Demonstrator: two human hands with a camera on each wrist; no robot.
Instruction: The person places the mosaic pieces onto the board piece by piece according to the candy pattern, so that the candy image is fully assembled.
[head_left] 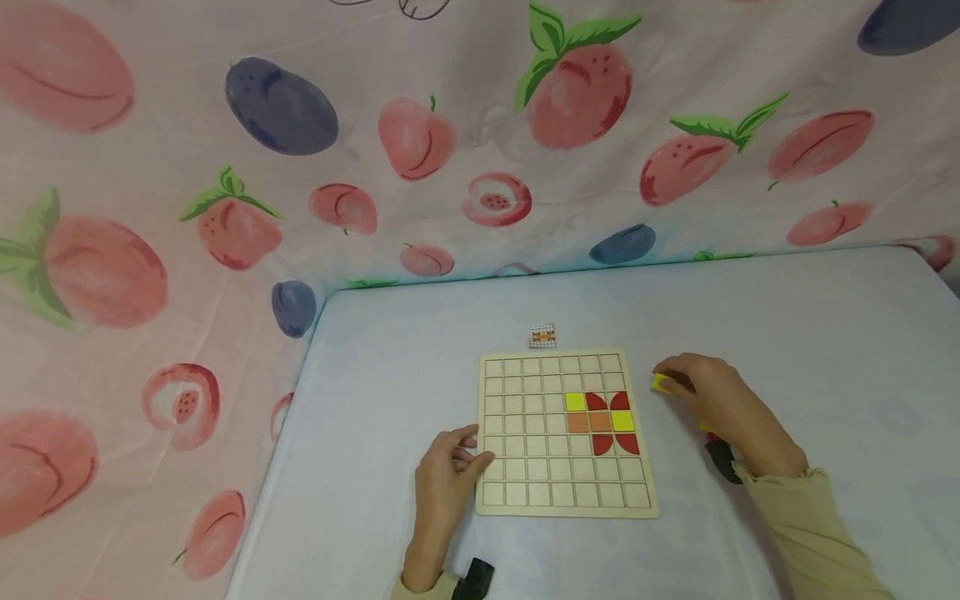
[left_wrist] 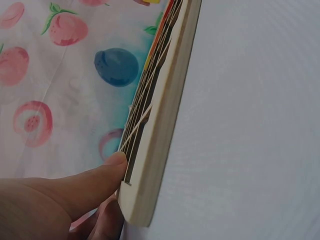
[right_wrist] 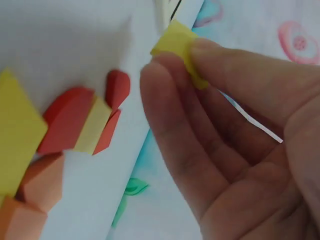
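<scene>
The grid board (head_left: 538,495) is pale cream, ruled with thin dark lines. On it lie 4 red rounded tiles (head_left: 602,444), 2 yellow square tiles (head_left: 575,402) and 2 orange square tiles (head_left: 577,422). Right of the board, the held tile (right_wrist: 175,37) is plain yellow; the loose blocks (right_wrist: 67,120) are red, orange and yellow. Beyond the board, a small card (head_left: 542,336) is white, gridded, with an orange-yellow motif. Around the board, the bench (head_left: 405,358) is bluish white; behind, the pale curtain (head_left: 450,75) carries pink-red and dark blue fruit with green leaves.

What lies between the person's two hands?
The gridded board with coloured pieces, then bare white tabletop beside the right hand, in the head view.
</scene>
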